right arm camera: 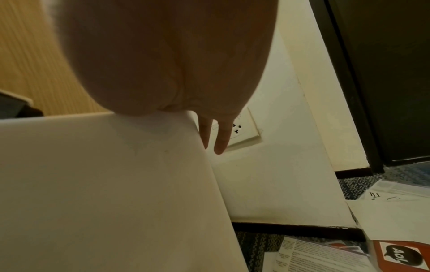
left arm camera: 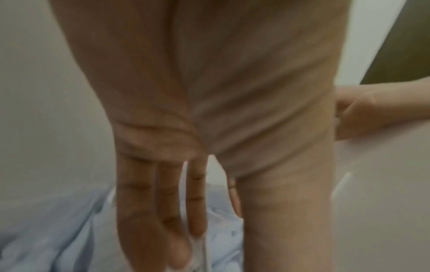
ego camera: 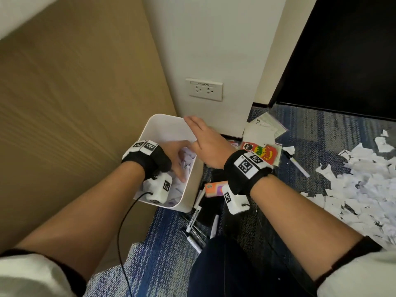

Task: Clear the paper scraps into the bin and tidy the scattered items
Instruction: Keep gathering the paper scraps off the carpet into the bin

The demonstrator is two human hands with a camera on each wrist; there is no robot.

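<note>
A white bin (ego camera: 159, 122) stands on the carpet by the wall, partly filled with white paper scraps (ego camera: 189, 158). My left hand (ego camera: 182, 162) is inside it, fingers straight and pressing down on the scraps (left arm camera: 46, 230); the left wrist view shows the flat palm and straight fingers (left arm camera: 149, 211). My right hand (ego camera: 198, 130) hovers over the bin's right rim, fingers stretched out and holding nothing. In the right wrist view its fingers (right arm camera: 220, 139) point past the bin's outer wall (right arm camera: 104, 184). A big pile of torn scraps (ego camera: 364, 185) covers the carpet at the right.
Black-and-white markers (ego camera: 194, 219) and an orange box (ego camera: 214, 188) lie right of the bin. Sticker cards (ego camera: 264, 153), paper sheets (ego camera: 261, 129) and one more marker (ego camera: 296, 162) lie near the wall. A wooden panel (ego camera: 75, 103) stands left, a wall socket (ego camera: 205, 89) behind, a dark door (ego camera: 342, 50) right.
</note>
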